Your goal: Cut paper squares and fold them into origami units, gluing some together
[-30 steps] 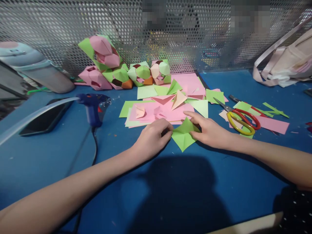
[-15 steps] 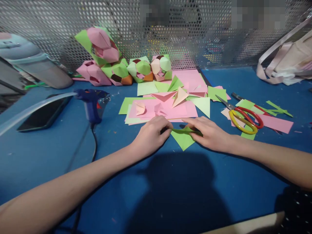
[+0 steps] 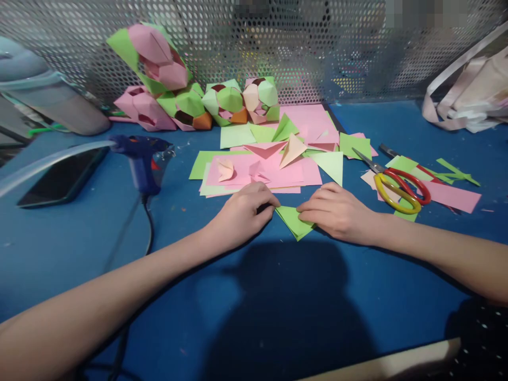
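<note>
A piece of green paper [image 3: 296,222], folded into a triangle with its tip toward me, lies on the blue table between my hands. My left hand [image 3: 248,214] is closed, thumb and forefinger pinching the paper's left corner. From the other side, my right hand [image 3: 337,211] grips the right corner, its fingers pressed together over that part and hiding it. Just beyond my hands lies a stack of pink and green paper sheets [image 3: 273,172], with small folded pink pieces on top.
Scissors [image 3: 397,185] with red and yellow handles rest among paper scraps at right. A blue glue gun [image 3: 143,166] with its cord stands at left, near a phone [image 3: 63,177]. Folded paper balls [image 3: 190,108] line the mesh panel [image 3: 309,53]. A bottle [image 3: 71,106] stands far left.
The paper's raised upper edge has come down, so the triangle now lies flatter. My right fingers have moved onto its right part. The view has shifted slightly.
</note>
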Tool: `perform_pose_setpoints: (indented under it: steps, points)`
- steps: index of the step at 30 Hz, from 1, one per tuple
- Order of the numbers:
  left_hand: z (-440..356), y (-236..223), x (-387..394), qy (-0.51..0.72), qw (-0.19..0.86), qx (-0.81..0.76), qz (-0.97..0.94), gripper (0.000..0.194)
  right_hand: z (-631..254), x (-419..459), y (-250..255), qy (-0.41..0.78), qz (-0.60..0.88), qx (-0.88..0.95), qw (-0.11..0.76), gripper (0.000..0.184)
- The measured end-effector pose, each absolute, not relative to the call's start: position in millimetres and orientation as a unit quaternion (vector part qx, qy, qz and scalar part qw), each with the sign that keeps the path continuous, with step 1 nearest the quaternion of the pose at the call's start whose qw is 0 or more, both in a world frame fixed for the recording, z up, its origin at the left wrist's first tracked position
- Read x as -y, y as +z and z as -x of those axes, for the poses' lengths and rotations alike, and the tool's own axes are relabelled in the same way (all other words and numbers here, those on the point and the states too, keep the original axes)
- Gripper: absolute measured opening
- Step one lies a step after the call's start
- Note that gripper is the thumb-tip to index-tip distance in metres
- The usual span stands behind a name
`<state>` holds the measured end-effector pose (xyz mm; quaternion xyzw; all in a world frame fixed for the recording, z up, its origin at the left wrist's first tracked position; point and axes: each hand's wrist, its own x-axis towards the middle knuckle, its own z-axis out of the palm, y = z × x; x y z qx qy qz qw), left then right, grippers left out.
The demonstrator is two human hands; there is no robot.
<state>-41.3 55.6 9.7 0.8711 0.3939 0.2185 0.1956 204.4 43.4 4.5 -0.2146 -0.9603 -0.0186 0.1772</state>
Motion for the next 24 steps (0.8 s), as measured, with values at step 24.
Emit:
perform_pose_setpoints:
  steps: [24]
  points:
    - [34.6, 0.2, -38.4, 0.213, 0.033, -0.193, -0.957, 0.031, -201.5, -44.5, 8.1, -0.096, 0.197, 0.969, 0.116, 0.030]
